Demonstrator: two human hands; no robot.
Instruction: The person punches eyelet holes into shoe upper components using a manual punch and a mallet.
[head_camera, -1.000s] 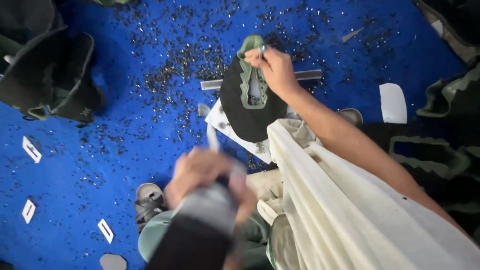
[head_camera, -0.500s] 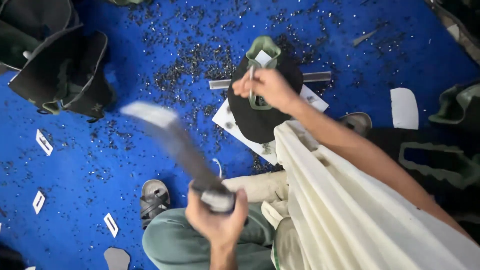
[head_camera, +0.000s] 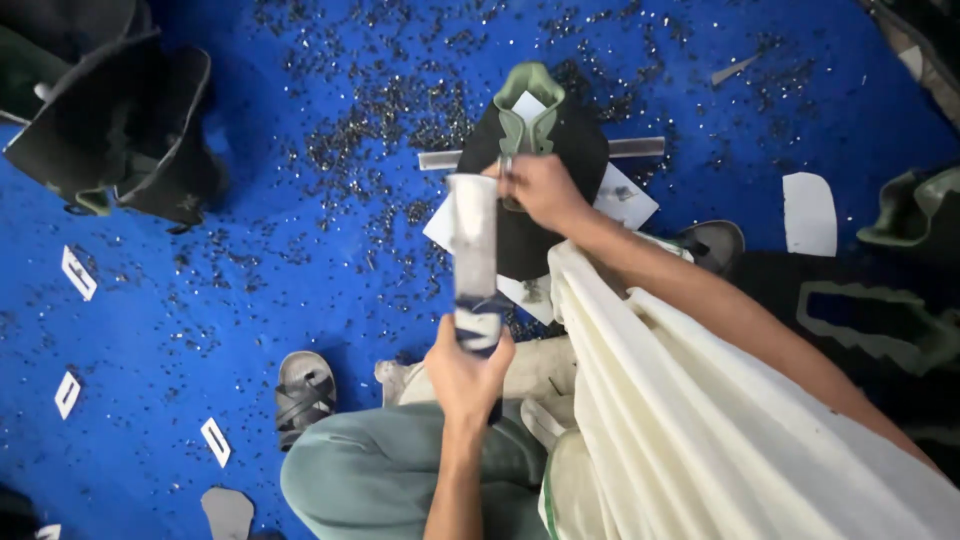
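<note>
— What did the left hand (head_camera: 468, 372) hold?
— Its fingers gripped a flat tool (head_camera: 474, 262), upright.
— And the right hand (head_camera: 540, 190)?
— Fingers pinched the black-and-green piece (head_camera: 530, 165) on the blue floor (head_camera: 250, 300)

The floor mat (head_camera: 250, 260) is bright blue, speckled with dark scraps (head_camera: 370, 130) and a few white paper tags (head_camera: 78, 272). A black shoe upper (head_camera: 540, 190) has olive-green trim. The draped cloth (head_camera: 720, 430) is cream, the trousers (head_camera: 380, 480) grey-green.
</note>
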